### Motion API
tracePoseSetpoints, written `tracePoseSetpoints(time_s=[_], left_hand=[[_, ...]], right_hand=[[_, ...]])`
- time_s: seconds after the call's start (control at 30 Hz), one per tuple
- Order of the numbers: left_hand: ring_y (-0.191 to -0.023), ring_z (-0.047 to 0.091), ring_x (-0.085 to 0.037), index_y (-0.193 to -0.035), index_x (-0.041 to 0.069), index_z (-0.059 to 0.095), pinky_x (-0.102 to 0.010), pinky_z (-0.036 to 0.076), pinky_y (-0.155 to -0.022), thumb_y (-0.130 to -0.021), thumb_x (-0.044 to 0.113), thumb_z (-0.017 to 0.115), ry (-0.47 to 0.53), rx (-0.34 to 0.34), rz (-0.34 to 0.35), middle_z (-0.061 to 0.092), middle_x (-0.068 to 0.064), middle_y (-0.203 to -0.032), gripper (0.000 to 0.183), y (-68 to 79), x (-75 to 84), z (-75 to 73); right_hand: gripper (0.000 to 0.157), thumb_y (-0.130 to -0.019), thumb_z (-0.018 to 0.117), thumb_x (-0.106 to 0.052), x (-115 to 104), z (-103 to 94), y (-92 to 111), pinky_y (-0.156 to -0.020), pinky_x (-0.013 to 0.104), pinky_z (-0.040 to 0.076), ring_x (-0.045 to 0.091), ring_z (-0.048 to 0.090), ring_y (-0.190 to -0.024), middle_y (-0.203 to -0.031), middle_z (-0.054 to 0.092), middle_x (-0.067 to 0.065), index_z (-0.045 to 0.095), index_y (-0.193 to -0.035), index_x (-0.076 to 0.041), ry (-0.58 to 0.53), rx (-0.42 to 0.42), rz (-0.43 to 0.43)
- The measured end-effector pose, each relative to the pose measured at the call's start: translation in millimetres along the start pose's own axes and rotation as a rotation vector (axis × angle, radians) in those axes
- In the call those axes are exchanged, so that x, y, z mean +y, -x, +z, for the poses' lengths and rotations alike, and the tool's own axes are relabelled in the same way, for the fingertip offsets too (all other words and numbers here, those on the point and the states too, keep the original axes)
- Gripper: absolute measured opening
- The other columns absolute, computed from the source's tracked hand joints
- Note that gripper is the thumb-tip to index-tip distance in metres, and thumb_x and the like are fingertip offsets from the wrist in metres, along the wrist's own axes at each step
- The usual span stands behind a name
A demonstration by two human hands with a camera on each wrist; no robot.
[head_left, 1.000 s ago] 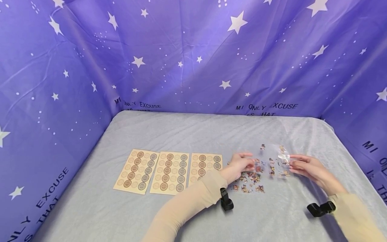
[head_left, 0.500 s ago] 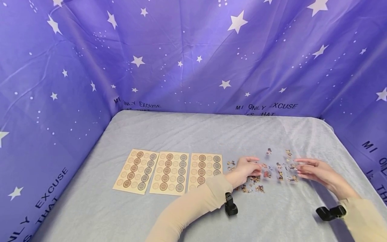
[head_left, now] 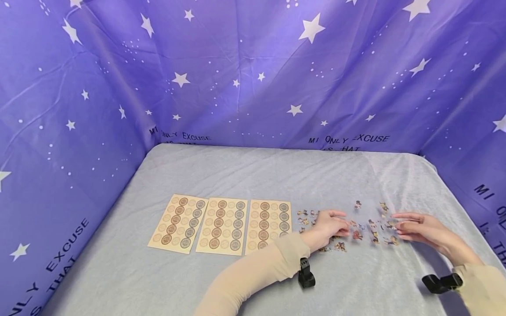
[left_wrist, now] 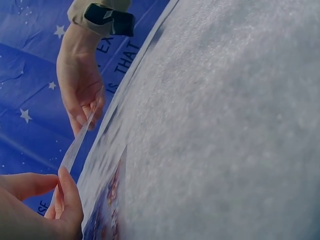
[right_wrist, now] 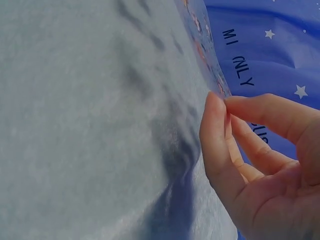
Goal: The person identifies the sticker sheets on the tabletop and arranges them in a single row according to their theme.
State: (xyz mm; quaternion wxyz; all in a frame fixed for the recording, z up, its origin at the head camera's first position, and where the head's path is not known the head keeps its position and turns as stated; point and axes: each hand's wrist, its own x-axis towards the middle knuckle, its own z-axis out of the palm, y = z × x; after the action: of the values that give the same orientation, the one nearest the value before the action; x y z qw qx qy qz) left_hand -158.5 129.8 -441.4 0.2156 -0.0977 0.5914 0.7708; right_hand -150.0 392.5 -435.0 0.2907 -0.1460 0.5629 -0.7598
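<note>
A clear sticker sheet [head_left: 374,237] printed with small colourful figures is held up between both hands, over the right side of the table. My left hand [head_left: 329,226] pinches its left edge between thumb and fingers. At the opposite edge, my right hand [head_left: 424,230] pinches it the same way; the right wrist view shows that thumb and forefinger meeting on the sheet [right_wrist: 200,45]. In the left wrist view the sheet [left_wrist: 75,147] looks thin and is seen nearly edge-on. Beneath and left of my left hand lies another clear figure-printed sheet [head_left: 303,213], partly hidden by that hand.
Three tan sheets of round labels lie side by side: a left one [head_left: 178,224], a middle one [head_left: 222,226] and a right one [head_left: 269,215], partly covered by my left sleeve. Grey cloth [head_left: 276,175] covers the table. Purple star-printed curtains [head_left: 253,74] enclose it.
Both hands have moved to the right and nearer me, carrying the clear sticker sheet along. More of the figure-printed sheet on the table shows at its left side.
</note>
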Motion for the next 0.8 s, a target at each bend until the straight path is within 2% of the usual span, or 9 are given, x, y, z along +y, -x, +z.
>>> tracePoseSetpoints(time_s=[0.27,0.53,0.8], left_hand=[[-0.076,0.061,-0.041,-0.093,-0.005,0.060,-0.035,0.055,-0.059,-0.071,-0.021,0.055,-0.006,-0.006,0.013,0.063,-0.024,-0.075,0.028,4.7,-4.2,2.8],[-0.073,0.061,-0.042,-0.090,-0.003,0.060,-0.034,0.055,-0.056,-0.068,-0.022,0.057,0.006,0.014,0.003,0.062,-0.020,-0.069,0.028,5.3,-7.4,4.8],[-0.071,0.061,-0.041,-0.090,-0.003,0.060,-0.035,0.054,-0.055,-0.067,-0.023,0.056,0.005,0.023,0.007,0.060,-0.017,-0.067,0.031,5.3,-8.9,7.5]], right_hand=[[0.047,-0.089,0.031,0.014,1.3,-1.9,4.5,-0.077,0.028,0.051,0.015,0.062,-0.086,-0.097,0.064,0.003,0.063,-0.109,-0.015,0.015,0.010,0.037],[0.048,-0.088,0.030,0.013,3.6,-3.5,6.4,-0.076,0.029,0.051,0.014,0.062,-0.084,-0.095,0.064,0.003,0.063,-0.109,-0.016,0.020,-0.012,0.051],[0.048,-0.089,0.032,0.012,2.2,-1.1,8.1,-0.074,0.028,0.052,0.013,0.062,-0.081,-0.091,0.065,0.002,0.064,-0.106,-0.018,0.053,0.023,0.090]])
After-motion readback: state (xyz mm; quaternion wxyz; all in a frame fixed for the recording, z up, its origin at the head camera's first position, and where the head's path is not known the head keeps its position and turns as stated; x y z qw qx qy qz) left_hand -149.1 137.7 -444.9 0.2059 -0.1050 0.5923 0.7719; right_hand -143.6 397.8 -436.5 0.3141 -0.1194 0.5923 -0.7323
